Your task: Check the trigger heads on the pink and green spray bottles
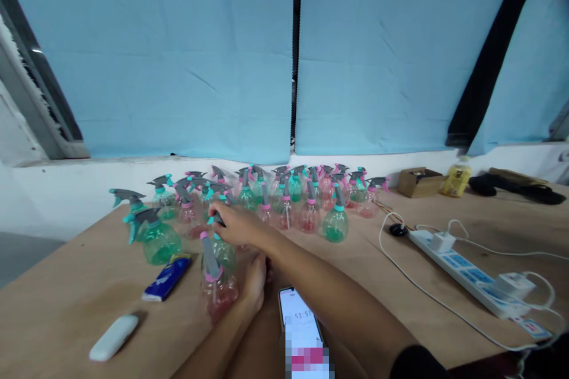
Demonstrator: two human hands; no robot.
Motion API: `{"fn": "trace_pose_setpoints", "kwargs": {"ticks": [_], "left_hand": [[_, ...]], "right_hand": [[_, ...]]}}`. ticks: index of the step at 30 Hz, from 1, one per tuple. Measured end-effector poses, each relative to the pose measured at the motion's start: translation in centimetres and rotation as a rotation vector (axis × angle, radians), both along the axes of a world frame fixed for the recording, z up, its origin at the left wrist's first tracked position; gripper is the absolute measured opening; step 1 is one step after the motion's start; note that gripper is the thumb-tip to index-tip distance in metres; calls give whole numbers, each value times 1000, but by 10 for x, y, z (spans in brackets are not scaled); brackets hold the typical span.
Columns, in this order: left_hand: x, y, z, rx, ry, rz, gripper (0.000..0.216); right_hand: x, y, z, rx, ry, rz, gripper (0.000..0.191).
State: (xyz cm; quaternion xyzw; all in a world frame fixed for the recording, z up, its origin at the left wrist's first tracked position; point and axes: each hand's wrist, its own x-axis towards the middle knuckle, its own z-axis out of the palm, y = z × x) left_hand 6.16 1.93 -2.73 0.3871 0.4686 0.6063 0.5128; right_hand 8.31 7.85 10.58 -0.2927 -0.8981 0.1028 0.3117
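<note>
My right hand is closed around the grey and teal trigger head of a green-tinted spray bottle. Lower and just to the right, my left hand is curled, with most of its fingers hidden; I cannot make out what it holds. In front of the green bottle stands a pink spray bottle with some liquid inside, close to my left wrist. Left of it are a blue packet and another green spray bottle.
Several pink and green spray bottles crowd the table's back. A phone lies below my right forearm, a white oval case at front left. To the right are a power strip with cables, a cardboard box and a yellow-labelled bottle.
</note>
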Motion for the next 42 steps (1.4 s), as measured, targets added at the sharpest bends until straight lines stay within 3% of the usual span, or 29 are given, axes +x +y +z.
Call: {"fn": "trace_pose_setpoints", "kwargs": {"ticks": [7, 17, 20, 24, 31, 37, 42], "left_hand": [[8, -4, 3, 28, 194, -199, 24], [7, 1, 9, -37, 233, -239, 28], [6, 0, 11, -34, 229, -237, 28], [6, 1, 12, -35, 209, -229, 28], [5, 2, 9, -30, -17, -158, 22], [4, 5, 5, -34, -29, -103, 28], [5, 5, 4, -27, 30, -156, 28]], "right_hand": [[7, 2, -2, 23, 66, 16, 32], [49, -2, 26, 100, 485, 26, 40], [67, -1, 27, 117, 618, 2, 47], [93, 4, 22, 159, 732, -51, 41], [135, 22, 1, 177, 755, -132, 36], [140, 34, -43, -56, 738, -175, 42], [127, 39, -67, -218, 842, -50, 47]]}}
